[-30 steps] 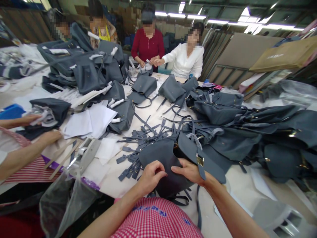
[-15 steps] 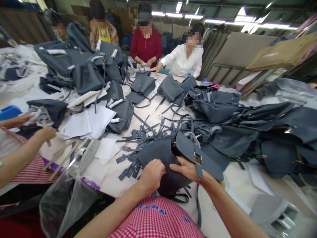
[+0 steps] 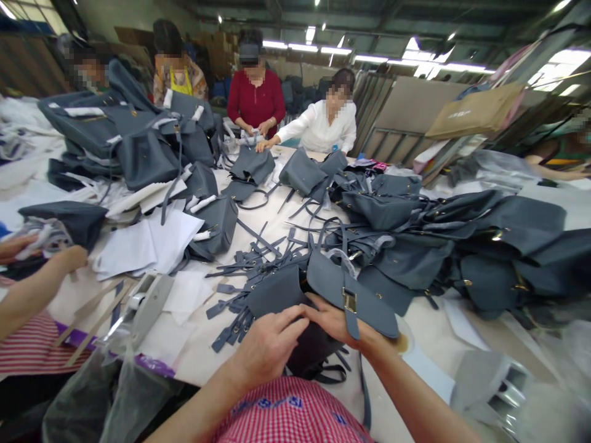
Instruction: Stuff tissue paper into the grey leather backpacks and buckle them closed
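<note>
A dark blue-grey bag (image 3: 274, 290) stands in front of me at the table's near edge, its flap (image 3: 327, 280) folded over to the right with a gold buckle (image 3: 349, 300) on its strap. My left hand (image 3: 272, 338) lies against the bag's near side, fingers extended. Under the raised flap is my right hand (image 3: 330, 318), its fingers at the bag's opening and partly covered by the flap and strap. The fingertips of both hands meet or nearly meet. Beside the bag, on its left, lie several loose straps (image 3: 231, 314) with metal rings.
Bags are piled at the back left (image 3: 148, 154) and right (image 3: 415, 258). White paper sheets (image 3: 133, 246) and a grey tape dispenser (image 3: 148, 307) lie left; another dispenser (image 3: 494, 394) is at lower right. A co-worker's hands (image 3: 69, 258) work at far left; other people stand across the table.
My left hand has opened from a closed, pinched shape and its fingers now reach toward my right hand. The view has shifted, so the scene sits further left.
</note>
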A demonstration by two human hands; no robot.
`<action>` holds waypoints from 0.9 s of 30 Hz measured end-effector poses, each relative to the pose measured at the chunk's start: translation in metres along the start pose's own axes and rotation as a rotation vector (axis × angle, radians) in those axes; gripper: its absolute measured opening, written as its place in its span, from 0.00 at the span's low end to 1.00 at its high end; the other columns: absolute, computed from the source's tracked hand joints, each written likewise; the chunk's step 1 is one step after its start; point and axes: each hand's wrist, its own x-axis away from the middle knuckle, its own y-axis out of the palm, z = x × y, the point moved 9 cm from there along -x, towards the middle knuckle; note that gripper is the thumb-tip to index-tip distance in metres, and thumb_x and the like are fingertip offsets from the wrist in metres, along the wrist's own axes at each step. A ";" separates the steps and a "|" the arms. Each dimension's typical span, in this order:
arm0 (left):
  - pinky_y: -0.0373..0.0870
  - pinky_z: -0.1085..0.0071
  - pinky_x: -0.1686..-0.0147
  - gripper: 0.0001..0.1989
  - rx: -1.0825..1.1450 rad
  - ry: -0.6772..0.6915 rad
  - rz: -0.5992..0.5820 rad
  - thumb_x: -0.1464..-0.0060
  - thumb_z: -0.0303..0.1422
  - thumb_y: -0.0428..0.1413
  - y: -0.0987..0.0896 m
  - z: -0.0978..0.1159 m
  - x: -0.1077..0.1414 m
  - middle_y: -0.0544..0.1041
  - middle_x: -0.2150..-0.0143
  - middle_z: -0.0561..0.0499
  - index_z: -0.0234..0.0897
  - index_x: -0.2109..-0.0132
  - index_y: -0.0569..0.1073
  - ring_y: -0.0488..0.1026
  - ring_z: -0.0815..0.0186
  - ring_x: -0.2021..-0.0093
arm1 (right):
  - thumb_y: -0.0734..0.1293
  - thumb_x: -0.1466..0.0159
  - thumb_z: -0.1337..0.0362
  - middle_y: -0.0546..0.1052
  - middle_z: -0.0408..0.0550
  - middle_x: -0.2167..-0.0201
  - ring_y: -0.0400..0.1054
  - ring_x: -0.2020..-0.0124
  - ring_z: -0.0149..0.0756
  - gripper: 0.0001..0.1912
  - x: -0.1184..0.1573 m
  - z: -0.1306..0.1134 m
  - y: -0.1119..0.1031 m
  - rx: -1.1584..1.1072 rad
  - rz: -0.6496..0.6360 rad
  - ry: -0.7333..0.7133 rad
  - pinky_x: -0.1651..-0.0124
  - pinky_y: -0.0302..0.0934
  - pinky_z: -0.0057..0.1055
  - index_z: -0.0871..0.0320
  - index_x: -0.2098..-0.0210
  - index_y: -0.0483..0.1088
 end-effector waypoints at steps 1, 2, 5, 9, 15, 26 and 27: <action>0.72 0.63 0.51 0.22 -0.010 0.029 0.007 0.44 0.24 0.48 0.000 0.005 -0.008 0.66 0.38 0.40 0.37 0.42 0.63 0.71 0.57 0.46 | 0.64 0.40 0.46 0.77 0.51 0.55 0.65 0.46 0.47 0.21 0.002 0.000 0.001 -0.026 -0.005 0.044 0.40 0.53 0.47 0.52 0.55 0.73; 0.72 0.62 0.52 0.22 -0.019 0.037 0.012 0.44 0.25 0.48 0.001 0.008 -0.015 0.64 0.37 0.39 0.37 0.42 0.63 0.71 0.57 0.47 | 0.62 0.39 0.46 0.77 0.50 0.60 0.68 0.52 0.45 0.21 0.004 0.001 0.003 -0.070 -0.022 0.094 0.45 0.59 0.46 0.52 0.55 0.72; 0.71 0.62 0.50 0.26 -0.014 0.030 -0.003 0.46 0.24 0.48 0.004 0.010 -0.032 0.61 0.35 0.40 0.40 0.40 0.60 0.71 0.58 0.46 | 0.59 0.37 0.49 0.75 0.44 0.70 0.70 0.67 0.36 0.21 0.015 0.000 0.003 -0.283 -0.082 0.193 0.61 0.65 0.38 0.54 0.51 0.68; 0.70 0.63 0.55 0.26 -0.108 0.049 -0.170 0.48 0.22 0.48 0.016 0.010 -0.038 0.70 0.44 0.43 0.42 0.42 0.64 0.71 0.59 0.54 | 0.64 0.42 0.59 0.77 0.46 0.64 0.71 0.62 0.34 0.19 0.037 -0.002 -0.017 -0.311 -0.089 0.194 0.57 0.63 0.33 0.56 0.52 0.70; 0.66 0.61 0.60 0.10 -0.285 -0.011 -0.267 0.47 0.26 0.52 0.014 0.004 -0.033 0.72 0.57 0.45 0.39 0.58 0.72 0.67 0.57 0.59 | 0.60 0.38 0.60 0.77 0.48 0.51 0.67 0.47 0.44 0.15 0.063 -0.007 -0.089 0.309 0.194 -0.023 0.39 0.53 0.40 0.53 0.56 0.75; 0.66 0.57 0.58 0.15 -0.386 0.087 -0.383 0.46 0.41 0.60 0.018 0.039 -0.049 0.75 0.73 0.44 0.35 0.75 0.76 0.70 0.52 0.60 | 0.61 0.41 0.60 0.76 0.47 0.74 0.75 0.71 0.38 0.09 0.103 0.080 -0.055 -0.072 0.135 0.210 0.67 0.69 0.33 0.59 0.70 0.69; 0.67 0.60 0.60 0.12 -0.362 0.143 -0.408 0.45 0.37 0.59 0.022 0.049 -0.051 0.76 0.73 0.45 0.35 0.73 0.76 0.71 0.55 0.61 | 0.61 0.41 0.61 0.76 0.46 0.74 0.74 0.70 0.37 0.08 0.105 0.080 -0.049 -0.124 0.154 0.167 0.66 0.69 0.33 0.58 0.71 0.68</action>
